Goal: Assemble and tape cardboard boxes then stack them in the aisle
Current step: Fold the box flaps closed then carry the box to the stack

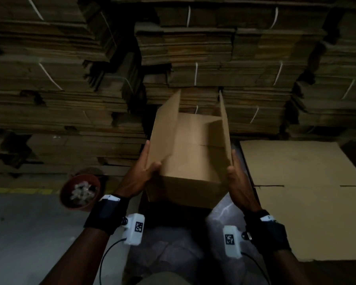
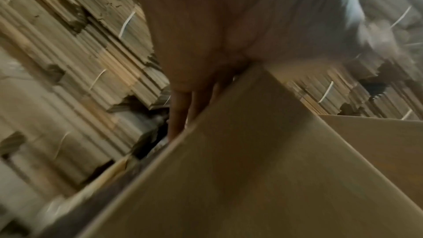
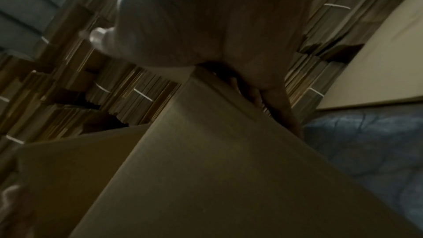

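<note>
While my left hand (image 1: 140, 176) and right hand (image 1: 238, 177) gripped the open box (image 1: 190, 161) by its side flaps' edges, flat cardboard (image 1: 300, 194) lay close on the right.

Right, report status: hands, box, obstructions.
Left hand and right hand each grip a side flap of the box. Flaps up, untaped. Nothing blocking; flat sheet lies right.

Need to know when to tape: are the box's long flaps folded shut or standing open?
Open. Both long flaps of the box stand up, one held by the left hand, one by the right hand.
</note>
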The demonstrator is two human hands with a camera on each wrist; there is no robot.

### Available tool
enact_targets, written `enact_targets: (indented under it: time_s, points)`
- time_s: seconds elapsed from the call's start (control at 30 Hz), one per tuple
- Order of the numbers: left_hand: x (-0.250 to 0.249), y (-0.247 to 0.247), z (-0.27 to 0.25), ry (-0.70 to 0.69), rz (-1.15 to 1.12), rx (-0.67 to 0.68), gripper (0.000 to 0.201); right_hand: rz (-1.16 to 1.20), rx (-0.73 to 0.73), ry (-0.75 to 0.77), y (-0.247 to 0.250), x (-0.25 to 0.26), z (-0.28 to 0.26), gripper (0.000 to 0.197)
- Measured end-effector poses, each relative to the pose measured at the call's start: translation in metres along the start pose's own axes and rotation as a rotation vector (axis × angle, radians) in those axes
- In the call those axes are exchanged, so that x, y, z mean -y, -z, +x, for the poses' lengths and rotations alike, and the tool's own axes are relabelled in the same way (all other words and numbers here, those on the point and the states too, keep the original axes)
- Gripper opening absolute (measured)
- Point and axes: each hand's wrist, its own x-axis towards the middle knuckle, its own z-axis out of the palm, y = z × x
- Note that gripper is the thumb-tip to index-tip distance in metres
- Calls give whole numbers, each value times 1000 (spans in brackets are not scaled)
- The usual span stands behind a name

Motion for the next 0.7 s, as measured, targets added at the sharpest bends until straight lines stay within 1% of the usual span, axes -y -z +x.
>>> enact_targets:
  time_s: [0.03,0.07,0.1,0.13,0.17,0.2,0.23,0.27,0.3,0.33,0.37,0.4,0.43,0.47,0.5,0.53,0.57,0.6,0.63,0.7]
  points:
    - [-4,-5,-5,24,-58,-52,124,64,-88,-18,-2,1,-4,144]
    - [-11,-10,-12,35,-126,-151,113,136,-183,-75,-3,0,-9,150]
    - [-14,-14,-18,68,-150,-289,94,238,-285,-163,-3,-5,-11,152]
    - [-14,-17,-20,79,-119,-446,71,360,-382,-236,-3,-8,-14,144]
    - [-13,-19,-24,103,-55,-550,59,469,-490,-295,-1,-12,-15,124]
    - [-28,-20,-35,134,-29,-608,55,537,-588,-312,3,-16,-15,98]
    - [-22,-17,-34,143,-42,-671,55,517,-675,-327,9,-17,-17,74]
    - [-4,-12,-26,128,-34,-783,54,462,-736,-319,15,-23,-16,62]
    - [3,-5,-26,99,-33,-873,54,355,-776,-344,22,-30,-15,70]
    - [9,0,-24,48,3,-959,61,203,-772,-345,27,-36,-14,85]
    - [13,4,-25,23,94,-1020,71,11,-718,-346,34,-37,-14,91]
    - [16,7,-26,42,246,-1062,75,-193,-639,-336,40,-40,-11,85]
    - [18,10,-25,49,420,-1083,69,-413,-555,-283,45,-38,-6,73]
    - [16,11,-26,36,584,-1061,54,-571,-441,-172,49,-36,3,60]
    - [12,11,-26,22,721,-997,40,-642,-314,-66,51,-31,12,47]
    - [7,9,-25,22,800,-907,32,-634,-190,22,51,-26,23,37]
    - [4,6,-22,38,829,-804,34,-605,-72,56,49,-15,31,29]
    - [1,2,-20,84,829,-689,46,-591,17,77,47,-7,41,26]
    - [-2,-2,-17,125,799,-574,63,-599,76,50,44,4,52,28]
    - [-5,-13,-13,185,638,-404,91,-604,144,-22,37,18,73,42]
